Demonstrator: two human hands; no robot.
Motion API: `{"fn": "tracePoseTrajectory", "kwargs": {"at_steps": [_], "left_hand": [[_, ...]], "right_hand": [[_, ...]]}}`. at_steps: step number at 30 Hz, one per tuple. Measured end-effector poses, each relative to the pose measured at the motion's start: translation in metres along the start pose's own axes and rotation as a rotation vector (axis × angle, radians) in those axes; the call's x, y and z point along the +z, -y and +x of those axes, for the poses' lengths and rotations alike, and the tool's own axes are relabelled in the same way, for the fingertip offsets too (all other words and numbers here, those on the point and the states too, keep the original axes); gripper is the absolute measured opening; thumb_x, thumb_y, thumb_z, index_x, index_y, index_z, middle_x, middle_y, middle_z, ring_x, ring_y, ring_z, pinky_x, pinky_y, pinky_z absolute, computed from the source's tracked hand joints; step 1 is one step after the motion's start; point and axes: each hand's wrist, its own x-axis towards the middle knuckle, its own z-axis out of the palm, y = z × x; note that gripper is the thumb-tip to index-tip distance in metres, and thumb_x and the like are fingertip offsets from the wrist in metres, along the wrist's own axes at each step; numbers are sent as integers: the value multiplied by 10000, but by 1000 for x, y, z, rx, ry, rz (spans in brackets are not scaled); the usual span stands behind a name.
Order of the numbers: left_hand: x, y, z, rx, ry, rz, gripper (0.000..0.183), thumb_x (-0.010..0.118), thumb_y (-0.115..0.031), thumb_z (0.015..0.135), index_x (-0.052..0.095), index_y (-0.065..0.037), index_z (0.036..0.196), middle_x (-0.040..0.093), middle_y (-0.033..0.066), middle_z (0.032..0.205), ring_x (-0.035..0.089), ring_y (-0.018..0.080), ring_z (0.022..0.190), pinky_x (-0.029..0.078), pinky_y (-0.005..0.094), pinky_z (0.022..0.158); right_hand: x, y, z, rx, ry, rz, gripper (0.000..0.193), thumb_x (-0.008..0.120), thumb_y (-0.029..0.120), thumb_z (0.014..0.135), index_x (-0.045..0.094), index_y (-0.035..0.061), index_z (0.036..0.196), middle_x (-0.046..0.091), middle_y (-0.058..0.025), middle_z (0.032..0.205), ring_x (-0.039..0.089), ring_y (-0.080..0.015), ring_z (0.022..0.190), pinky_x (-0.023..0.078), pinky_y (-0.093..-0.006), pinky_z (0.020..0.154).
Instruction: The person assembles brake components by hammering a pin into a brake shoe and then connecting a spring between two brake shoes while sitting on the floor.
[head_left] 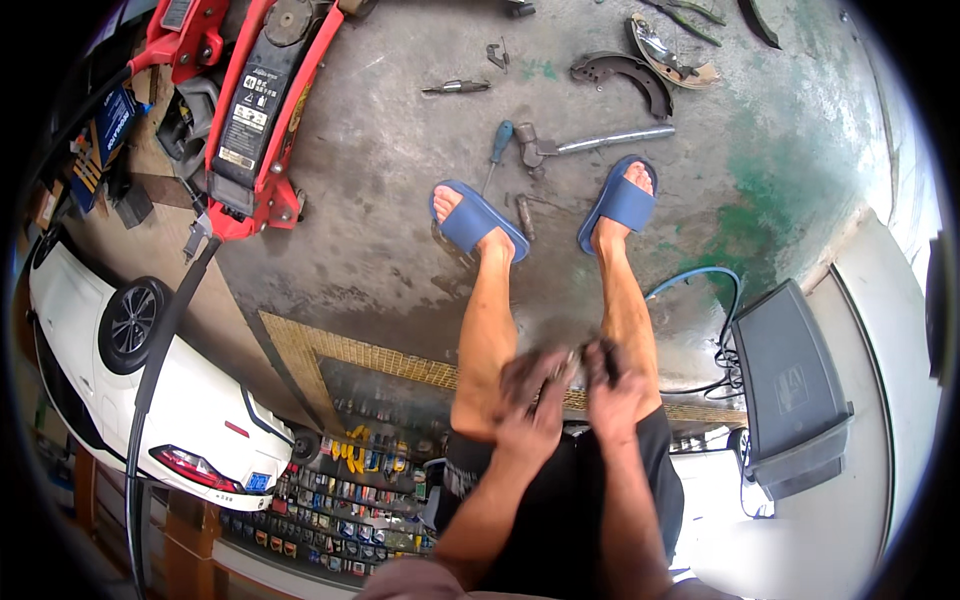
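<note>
Over my lap, my left hand (532, 392) and my right hand (613, 388) come close together, their fingers darkened with grime. Both look closed around something small and dark with a light, metallic-looking glint between them; motion blur and the fingers hide its kind. On the concrete beyond, between my feet in blue slides, are a hammer (610, 139) with a metal handle, a blue-handled screwdriver (500, 145) and a short metal rod (525, 217). Farther off lie two curved brake shoes (640, 80), pliers (690, 18) and a small pointed metal part (457, 87).
A red floor jack (255, 120) stands at the far left, its long dark handle reaching toward me. Behind it is a white car (170, 400). To the right are a grey plastic bin (795, 375) and a blue hose (715, 270). Shelves of small goods (340, 510) show lower left.
</note>
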Motion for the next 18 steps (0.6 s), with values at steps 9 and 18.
{"fn": "tracePoseTrajectory", "kwargs": {"at_steps": [9,18], "left_hand": [[160,141,195,297,73,-159,229,723,-62,824,740,-101,1049,718,79,970,686,284,860,571,391,749],[306,238,295,724,-90,-170,301,780,-66,756,724,-103,1050,732,26,974,705,222,862,588,302,678]], "right_hand": [[-77,43,265,-716,-264,-295,223,605,119,950,677,3,1127,706,-205,1040,693,-356,920,549,-399,813],[89,-12,388,-1342,17,-885,519,576,146,822,555,83,1337,569,-148,1234,569,-306,1087,426,-501,992]]}}
